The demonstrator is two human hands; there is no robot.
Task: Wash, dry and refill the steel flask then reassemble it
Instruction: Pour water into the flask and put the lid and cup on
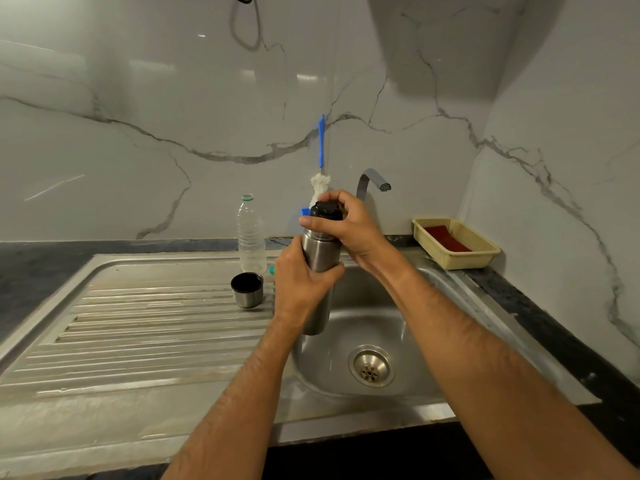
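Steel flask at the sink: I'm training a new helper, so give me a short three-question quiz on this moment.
1. True or false: the steel cup stands upside down on the drainboard.
2. Which hand grips the steel flask around its body?
A. left hand
B. right hand
C. neither
3. Fill in: the right hand's fingers curl round the flask's black ____.

Key:
1. False. Its open mouth faces up.
2. A. The left hand holds the body above the sink basin.
3. Stopper.
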